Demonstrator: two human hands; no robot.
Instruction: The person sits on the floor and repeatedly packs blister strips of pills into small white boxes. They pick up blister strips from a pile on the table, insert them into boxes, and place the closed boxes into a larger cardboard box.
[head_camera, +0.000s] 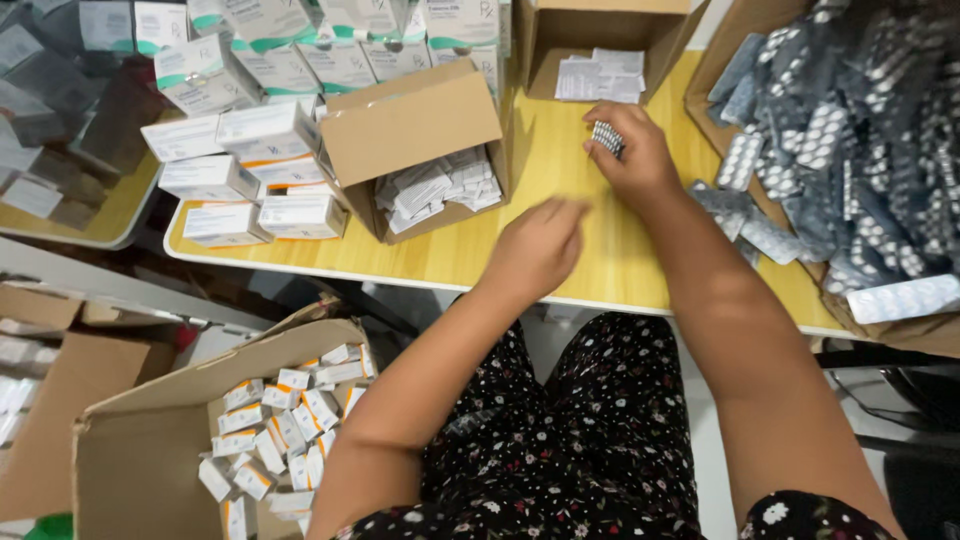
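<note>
Nearest, down by the person's left knee, an open carton (150, 440) stands on the floor, filled with many small white packs with orange ends, too many to count. Both forearms reach forward over a dark flowered lap to the yellow surface (560, 230). The left hand (540, 245) hovers just above the surface's near part, palm down and blurred; whether its fingers are together or apart I cannot tell, and nothing shows in it. The right hand (628, 150) is farther out, its grip clamped on a small stack of silvery blister strips (607, 137), held just above the surface. To its right a big cardboard tray (745, 40) is heaped with loose blister strips, a few spilling toward the wrist. Left of the hands a tilted open box (410, 125) holds folded white leaflets. Beyond the right hand another open box (560, 35) holds flat paper leaflets. At far left, white medicine cartons (265, 130) are stacked in rows.
</note>
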